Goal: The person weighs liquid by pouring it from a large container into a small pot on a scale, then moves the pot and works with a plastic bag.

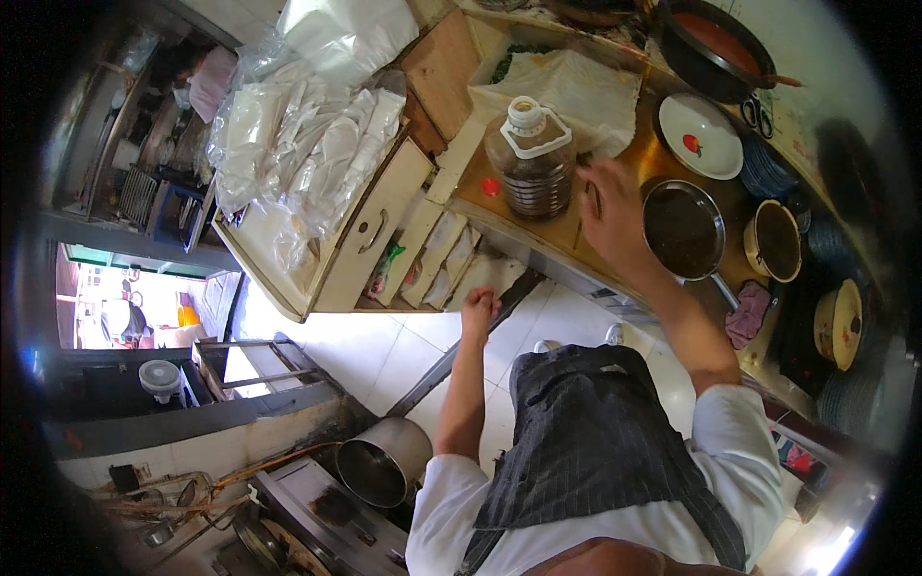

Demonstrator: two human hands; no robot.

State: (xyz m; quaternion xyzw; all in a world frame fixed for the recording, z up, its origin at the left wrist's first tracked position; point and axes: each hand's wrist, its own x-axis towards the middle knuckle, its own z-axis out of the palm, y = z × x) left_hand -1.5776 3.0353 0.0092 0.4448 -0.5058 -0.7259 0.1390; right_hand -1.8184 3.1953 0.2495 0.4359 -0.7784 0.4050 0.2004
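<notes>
My right hand (612, 213) is over the wooden counter, just right of a clear plastic jug (538, 178) of dark liquid. Its fingers are bent and spread apart, with nothing I can make out held in them. The jug stands upright with a white handle and neck, and a red cap (491, 187) lies beside it. Right of that hand sits a steel saucepan (684, 230) with dark contents. My left hand (480, 309) hangs low over the floor in front of the cabinet, fingers curled in; whatever they may hold is hidden.
A white oval dish (701, 137), scissors (757, 117), a yellowish pot (772, 242) and a purple cloth (749, 315) crowd the counter's right. A black basin (715, 48) of red sauce stands behind. Plastic bags (307, 134) cover the left cabinet. A large pot (384, 463) is behind left.
</notes>
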